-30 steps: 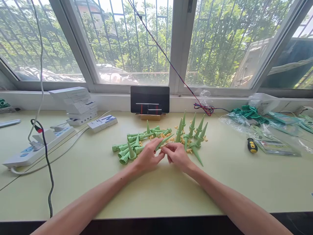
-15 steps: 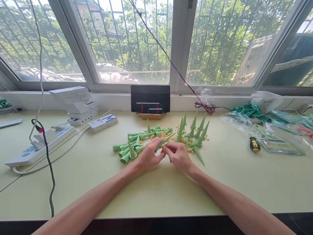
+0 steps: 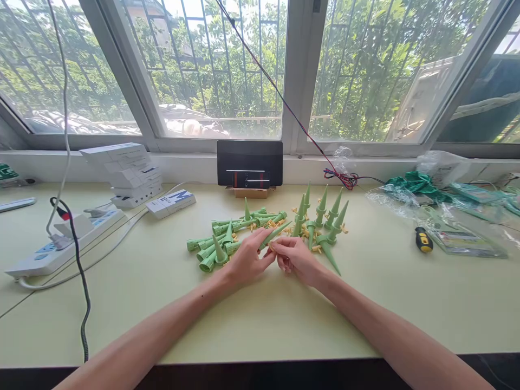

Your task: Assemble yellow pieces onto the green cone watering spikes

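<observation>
My left hand [image 3: 248, 259] is closed around a green plant watering spike [image 3: 279, 232], its tip pointing up and to the right. Against the near end of that spike, the thumb and fingertips of my right hand [image 3: 298, 260] pinch a small yellow valve [image 3: 270, 245], mostly covered by the fingers. Left of my hands lies a pile of green spikes [image 3: 208, 262], some on their sides and a few point-up. To the right, several spikes fitted with yellow valves [image 3: 322, 208] stand upright, and one [image 3: 330, 254] lies tilted toward me.
A phone [image 3: 252, 179] leans on a dark tablet [image 3: 249, 154] at the back. At left are a power strip [image 3: 49, 257], cables and white boxes [image 3: 130, 170]. A yellow-black screwdriver [image 3: 423, 240] and plastic packaging [image 3: 467, 238] lie at right.
My right hand has turned slightly at the valve, its fingers shifting a little. The left hand and the spike in it stay almost in place.
</observation>
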Demonstrator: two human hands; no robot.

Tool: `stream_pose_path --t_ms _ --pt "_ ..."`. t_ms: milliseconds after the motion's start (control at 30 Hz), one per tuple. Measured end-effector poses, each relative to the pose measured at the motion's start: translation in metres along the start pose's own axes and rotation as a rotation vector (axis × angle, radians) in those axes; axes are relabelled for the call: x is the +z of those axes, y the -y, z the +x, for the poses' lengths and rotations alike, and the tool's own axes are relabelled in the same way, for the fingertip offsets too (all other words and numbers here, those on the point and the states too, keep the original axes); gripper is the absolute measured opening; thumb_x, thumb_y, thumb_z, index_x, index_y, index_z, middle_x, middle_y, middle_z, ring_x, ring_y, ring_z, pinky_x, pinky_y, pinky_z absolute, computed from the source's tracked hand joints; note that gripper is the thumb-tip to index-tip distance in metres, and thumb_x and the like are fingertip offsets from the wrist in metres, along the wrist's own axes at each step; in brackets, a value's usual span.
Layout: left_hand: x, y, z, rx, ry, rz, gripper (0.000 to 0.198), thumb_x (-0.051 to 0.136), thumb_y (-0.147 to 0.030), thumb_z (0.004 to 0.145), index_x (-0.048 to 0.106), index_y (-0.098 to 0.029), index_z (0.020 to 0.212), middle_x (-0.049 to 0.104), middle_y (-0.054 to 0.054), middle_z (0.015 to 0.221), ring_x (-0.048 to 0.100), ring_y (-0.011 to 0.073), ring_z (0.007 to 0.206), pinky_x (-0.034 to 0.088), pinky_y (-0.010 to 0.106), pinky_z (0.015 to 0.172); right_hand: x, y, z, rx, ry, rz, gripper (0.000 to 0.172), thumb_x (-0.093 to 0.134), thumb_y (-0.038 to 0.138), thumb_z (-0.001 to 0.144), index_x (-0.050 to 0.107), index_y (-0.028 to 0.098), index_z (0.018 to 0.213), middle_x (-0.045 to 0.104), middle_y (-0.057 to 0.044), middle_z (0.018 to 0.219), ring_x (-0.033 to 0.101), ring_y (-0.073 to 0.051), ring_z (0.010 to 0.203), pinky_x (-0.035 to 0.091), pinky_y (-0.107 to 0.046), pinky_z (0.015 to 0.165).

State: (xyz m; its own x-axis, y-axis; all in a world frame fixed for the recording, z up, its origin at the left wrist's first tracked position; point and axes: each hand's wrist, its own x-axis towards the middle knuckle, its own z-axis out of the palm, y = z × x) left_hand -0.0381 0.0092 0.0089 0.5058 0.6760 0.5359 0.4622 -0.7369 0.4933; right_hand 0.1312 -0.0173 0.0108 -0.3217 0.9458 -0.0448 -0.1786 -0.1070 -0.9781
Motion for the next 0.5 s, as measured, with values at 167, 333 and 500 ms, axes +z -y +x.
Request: stream_pose_path --t_ms 167,333,500 --pt "-0.0009 0.0012 0.0011 -0.005 -0.015 0.011 0.040 0.060 -0.017 0.084 0.057 -0.019 0.124 0.065 0.006 0.098 0.062 0.0186 0.086 0.053 0.027 0.068 -0.0011 -0.0011 0.0019 -0.033 0.021 -0.030 0.035 0.076 0.049 0.073 0.068 0.015 0.075 0.050 0.005 0.048 0.042 -0.006 0.040 0.029 -0.021 0.040" --pt "0.0004 0.0040 0.0001 -0.015 0.005 0.006 0.042 0.059 -0.016 0.083 0.055 -0.020 0.125 0.065 0.006 0.103 0.062 0.0189 0.090 0.053 0.028 0.070 0.0004 -0.0017 0.0021 -0.127 -0.035 -0.179 0.032 0.072 0.047 0.078 0.067 0.017 0.070 0.051 0.004 0.051 0.044 -0.008 0.040 0.033 -0.022 0.040" --pt "0.0010 0.0047 -0.0007 -0.031 0.010 -0.004 0.041 0.058 -0.020 0.086 0.055 -0.021 0.127 0.064 0.006 0.104 0.062 0.0195 0.090 0.053 0.027 0.067 0.0028 -0.0030 0.0001 -0.227 -0.099 -0.293 0.028 0.068 0.043 0.080 0.067 0.018 0.068 0.061 0.000 0.062 0.045 -0.009 0.042 0.034 -0.024 0.039"
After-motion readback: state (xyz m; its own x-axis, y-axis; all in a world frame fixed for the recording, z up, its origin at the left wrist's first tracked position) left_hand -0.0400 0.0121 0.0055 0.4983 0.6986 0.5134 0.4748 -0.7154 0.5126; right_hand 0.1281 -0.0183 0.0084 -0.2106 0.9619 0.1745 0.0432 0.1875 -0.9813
